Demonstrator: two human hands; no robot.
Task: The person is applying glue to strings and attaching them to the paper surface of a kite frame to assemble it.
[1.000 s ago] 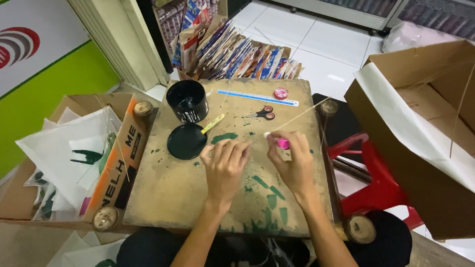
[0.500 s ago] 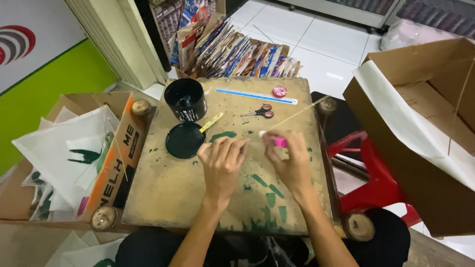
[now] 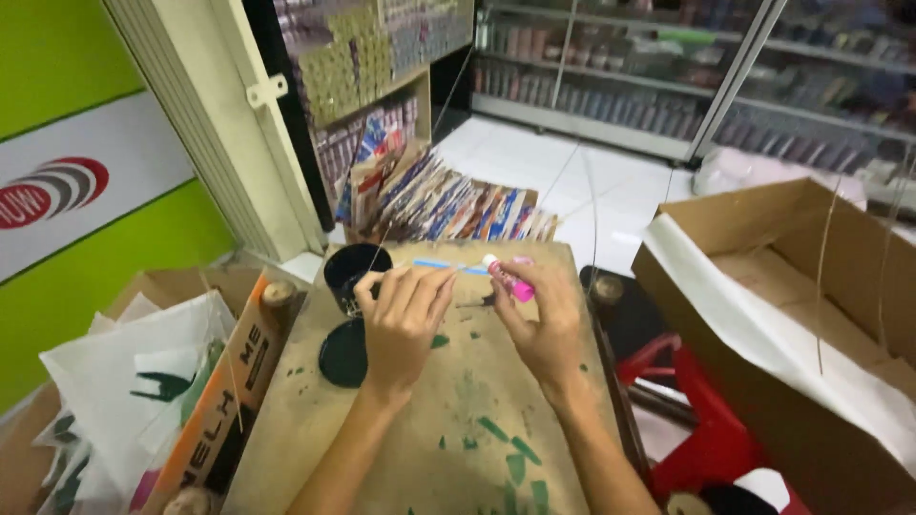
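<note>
Above the paint-stained wooden board (image 3: 420,429), the right hand (image 3: 544,329) pinches a small pink glue tube (image 3: 509,279) between thumb and fingers, tip toward the left. The left hand (image 3: 401,319) is loosely curled, fingertips beside the tube's white tip, seemingly holding a thin stick, though I cannot tell. A black paint cup (image 3: 351,272) and its lid (image 3: 343,353) sit just left. Gluing seems in hand; the next move calls for steady alignment.

Black pot (image 3: 351,269) left; board (image 3: 458,429) open
</note>
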